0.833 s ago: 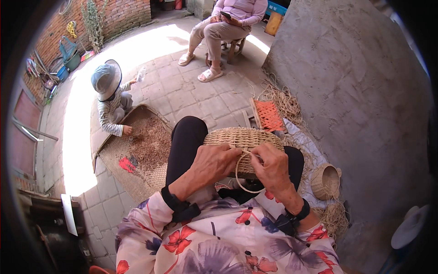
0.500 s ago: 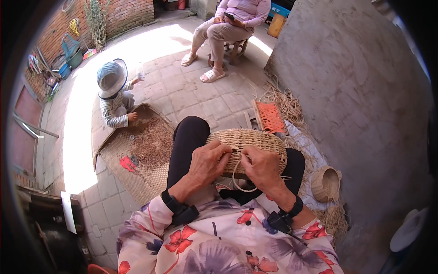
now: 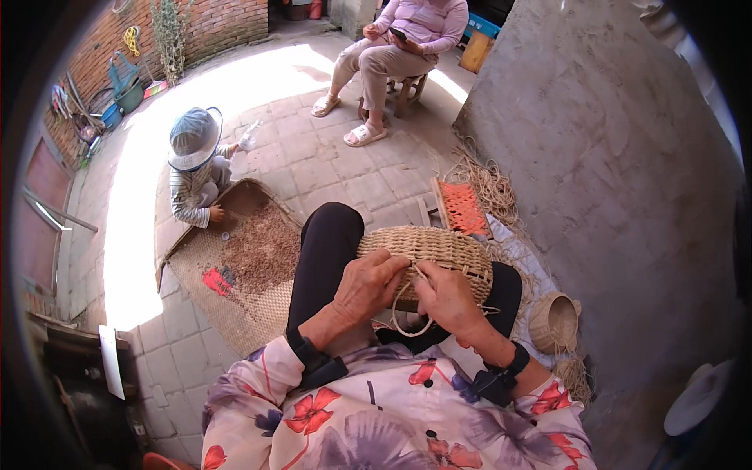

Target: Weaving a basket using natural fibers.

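A woven straw basket (image 3: 427,243) rests on my lap between my knees, its side toward me. My left hand (image 3: 366,286) presses its fingers to the basket's near edge, thumb and forefinger close together; whatever lies between them is hidden. Just right of it, my right hand (image 3: 446,296) pinches a pale straw cord (image 3: 405,327) at the weave. The cord hangs in a loop below the basket, between the hands. A loose strand pokes out beside my right hand.
Left of my knee lies a woven mat (image 3: 258,317) with brown bits heaped on it; a small person in a hat (image 3: 196,137) crouches there. Another person (image 3: 392,55) sits ahead. A stool with orange webbing (image 3: 462,207), cord bundles (image 3: 489,184) and a small basket (image 3: 554,321) line the grey wall (image 3: 611,157).
My right hand has turned and shifted slightly at the basket, and the cord loop hangs lower. My left hand has moved a little right. The crouching person's head and bottle have moved.
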`<state>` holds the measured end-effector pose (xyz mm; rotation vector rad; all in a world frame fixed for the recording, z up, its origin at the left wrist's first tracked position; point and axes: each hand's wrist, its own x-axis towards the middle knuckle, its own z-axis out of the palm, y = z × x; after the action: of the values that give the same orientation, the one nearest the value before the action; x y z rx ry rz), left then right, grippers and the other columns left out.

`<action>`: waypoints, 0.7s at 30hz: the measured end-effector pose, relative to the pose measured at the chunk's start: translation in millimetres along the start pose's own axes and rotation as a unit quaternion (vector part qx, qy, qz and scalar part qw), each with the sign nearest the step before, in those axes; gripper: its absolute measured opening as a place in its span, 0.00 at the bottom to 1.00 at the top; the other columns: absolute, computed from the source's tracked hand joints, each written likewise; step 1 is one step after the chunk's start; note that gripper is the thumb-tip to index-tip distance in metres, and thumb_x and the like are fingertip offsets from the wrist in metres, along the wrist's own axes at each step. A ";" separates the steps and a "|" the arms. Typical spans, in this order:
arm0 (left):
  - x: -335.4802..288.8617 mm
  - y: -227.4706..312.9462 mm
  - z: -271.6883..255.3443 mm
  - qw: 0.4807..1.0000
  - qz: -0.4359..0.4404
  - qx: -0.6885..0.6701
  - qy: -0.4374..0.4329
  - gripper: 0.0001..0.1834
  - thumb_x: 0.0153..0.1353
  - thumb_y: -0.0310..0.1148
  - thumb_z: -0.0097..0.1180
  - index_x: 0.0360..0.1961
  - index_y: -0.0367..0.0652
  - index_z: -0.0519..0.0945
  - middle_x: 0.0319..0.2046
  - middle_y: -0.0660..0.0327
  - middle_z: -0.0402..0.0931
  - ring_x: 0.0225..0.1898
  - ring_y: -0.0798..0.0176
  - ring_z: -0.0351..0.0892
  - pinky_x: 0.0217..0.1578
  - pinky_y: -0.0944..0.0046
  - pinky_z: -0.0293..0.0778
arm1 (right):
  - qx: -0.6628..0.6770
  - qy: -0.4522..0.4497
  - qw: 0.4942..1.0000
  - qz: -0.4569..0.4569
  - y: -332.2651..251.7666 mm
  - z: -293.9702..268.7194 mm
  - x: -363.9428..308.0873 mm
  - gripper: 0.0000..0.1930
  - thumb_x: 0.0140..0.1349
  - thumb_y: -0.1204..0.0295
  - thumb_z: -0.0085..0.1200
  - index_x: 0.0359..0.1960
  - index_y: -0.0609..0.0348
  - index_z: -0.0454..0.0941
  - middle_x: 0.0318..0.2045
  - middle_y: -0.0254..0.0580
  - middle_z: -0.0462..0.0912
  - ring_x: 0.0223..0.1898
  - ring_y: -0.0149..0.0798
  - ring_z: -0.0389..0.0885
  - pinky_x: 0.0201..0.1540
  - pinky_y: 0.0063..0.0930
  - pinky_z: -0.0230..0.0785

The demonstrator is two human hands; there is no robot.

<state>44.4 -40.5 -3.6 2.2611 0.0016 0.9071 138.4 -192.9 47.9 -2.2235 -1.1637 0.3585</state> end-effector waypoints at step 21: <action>13.1 0.6 2.2 0.996 -0.039 -0.073 -0.037 0.07 0.56 0.26 0.58 0.36 0.41 0.82 0.31 0.51 0.82 0.31 0.46 0.83 0.32 0.54 0.78 | 0.510 -0.113 0.826 0.211 22.4 -18.2 -8.5 0.22 0.68 0.62 0.50 0.59 0.60 0.73 0.19 0.35 0.78 0.14 0.23 0.71 0.15 0.15 0.60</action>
<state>55.5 -39.1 3.7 2.1429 -0.0102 0.7575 157.0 -216.6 47.9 -1.4324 -0.3497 1.1435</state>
